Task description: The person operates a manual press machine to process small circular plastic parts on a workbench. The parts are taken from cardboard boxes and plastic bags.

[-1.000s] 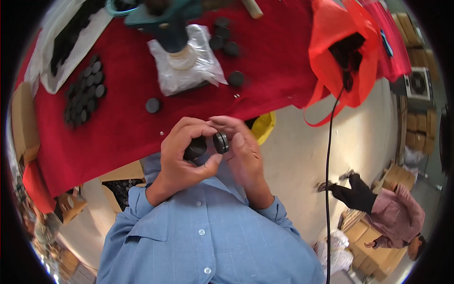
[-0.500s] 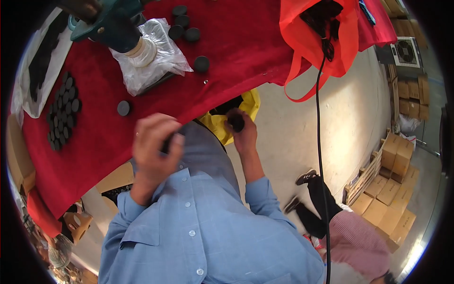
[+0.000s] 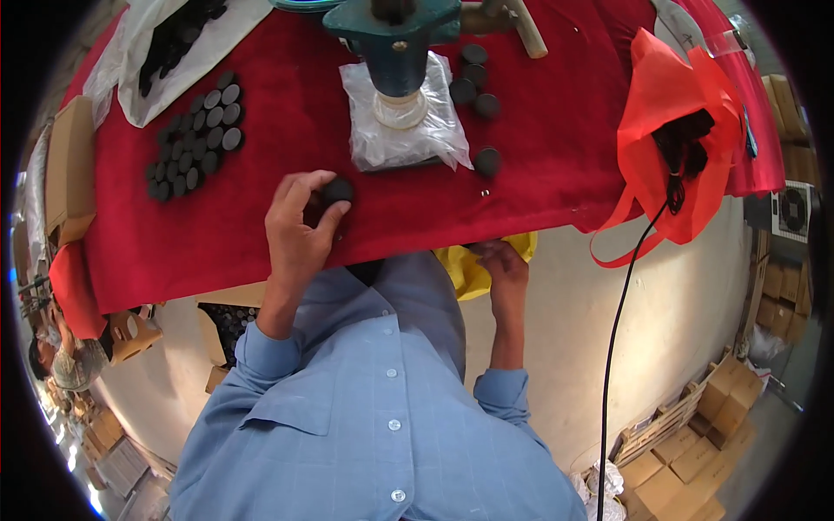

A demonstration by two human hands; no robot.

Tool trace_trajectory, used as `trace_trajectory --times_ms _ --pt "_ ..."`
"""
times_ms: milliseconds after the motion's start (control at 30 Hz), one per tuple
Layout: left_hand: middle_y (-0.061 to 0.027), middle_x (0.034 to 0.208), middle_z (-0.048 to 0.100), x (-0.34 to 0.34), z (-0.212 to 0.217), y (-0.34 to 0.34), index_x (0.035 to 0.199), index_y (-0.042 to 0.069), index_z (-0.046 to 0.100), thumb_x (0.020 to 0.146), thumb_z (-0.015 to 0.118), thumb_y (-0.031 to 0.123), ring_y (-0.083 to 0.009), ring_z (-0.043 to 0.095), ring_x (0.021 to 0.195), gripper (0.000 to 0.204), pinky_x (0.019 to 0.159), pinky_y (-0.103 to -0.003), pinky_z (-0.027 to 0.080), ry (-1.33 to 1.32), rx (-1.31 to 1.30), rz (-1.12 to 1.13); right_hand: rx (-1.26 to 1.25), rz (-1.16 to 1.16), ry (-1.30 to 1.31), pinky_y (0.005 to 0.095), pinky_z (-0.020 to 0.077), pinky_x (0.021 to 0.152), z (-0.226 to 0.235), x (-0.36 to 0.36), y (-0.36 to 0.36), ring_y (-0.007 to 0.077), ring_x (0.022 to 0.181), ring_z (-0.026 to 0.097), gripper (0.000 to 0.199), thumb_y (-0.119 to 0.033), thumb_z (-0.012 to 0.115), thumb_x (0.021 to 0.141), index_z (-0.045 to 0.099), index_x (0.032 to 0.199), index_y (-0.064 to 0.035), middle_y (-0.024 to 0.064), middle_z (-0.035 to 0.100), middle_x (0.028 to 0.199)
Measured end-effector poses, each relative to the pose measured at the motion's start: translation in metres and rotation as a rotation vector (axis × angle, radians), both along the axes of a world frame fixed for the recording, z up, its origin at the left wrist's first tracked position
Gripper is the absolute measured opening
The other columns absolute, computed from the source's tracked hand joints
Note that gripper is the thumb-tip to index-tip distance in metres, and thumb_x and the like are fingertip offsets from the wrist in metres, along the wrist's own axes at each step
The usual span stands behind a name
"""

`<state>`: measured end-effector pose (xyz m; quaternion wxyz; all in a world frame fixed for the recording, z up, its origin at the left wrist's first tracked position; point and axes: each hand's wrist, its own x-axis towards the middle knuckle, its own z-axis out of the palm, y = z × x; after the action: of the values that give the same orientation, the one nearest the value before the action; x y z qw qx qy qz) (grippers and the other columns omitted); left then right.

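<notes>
My left hand point(image 3: 298, 227) rests on the red cloth-covered table point(image 3: 278, 130) and pinches a small black round disc point(image 3: 338, 189) between thumb and fingers. My right hand point(image 3: 501, 263) is down at the table's front edge, reaching into a yellow bag point(image 3: 469, 269) hanging below the cloth; its fingertips are hidden, and whether it grips anything is unclear. A green hand press point(image 3: 395, 39) stands on a clear plastic sheet point(image 3: 401, 130) just beyond the left hand. Several loose black discs point(image 3: 486, 161) lie to the right of the press.
Several black discs lie in rows point(image 3: 195, 135) at the left, beside a white bag point(image 3: 187, 43) of more. An orange bag point(image 3: 673, 130) with a black cable point(image 3: 621, 313) hangs at the right. Cardboard boxes point(image 3: 69, 165) stand on the left and lower right floor.
The hands, together at my chest a second ago, have parted. My left hand has gone forward onto the red cloth with a disc; my right hand has dropped to the yellow bag.
</notes>
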<state>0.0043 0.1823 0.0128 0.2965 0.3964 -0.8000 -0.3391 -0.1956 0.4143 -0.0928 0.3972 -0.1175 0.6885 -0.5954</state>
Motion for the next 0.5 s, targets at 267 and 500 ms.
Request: trace_trajectory --times_ms 267,500 --pt "-0.0085 0.103 0.065 -0.011 0.018 0.039 0.112 0.0 0.056 0.079 0.078 -0.01 -0.0148 0.064 0.094 0.041 0.082 -0.026 0.05 0.255 0.251 -0.194 -0.378 0.227 0.155 0.0321 0.0527 0.084 0.126 0.04 -0.056 0.0199 0.094 0.066 0.032 0.005 0.069 0.086 0.065 0.118 0.0007 0.0134 0.065 0.114" --pt "-0.0112 0.108 0.069 -0.023 0.021 0.054 0.116 0.001 0.06 0.077 0.079 -0.007 -0.0179 0.068 0.092 0.044 0.08 -0.03 0.055 0.452 0.189 -0.288 -0.545 0.227 0.435 0.0322 0.053 0.081 0.115 0.039 -0.072 0.0242 0.096 0.065 0.042 0.008 0.074 0.078 0.065 0.118 -0.0009 0.0149 0.065 0.111"
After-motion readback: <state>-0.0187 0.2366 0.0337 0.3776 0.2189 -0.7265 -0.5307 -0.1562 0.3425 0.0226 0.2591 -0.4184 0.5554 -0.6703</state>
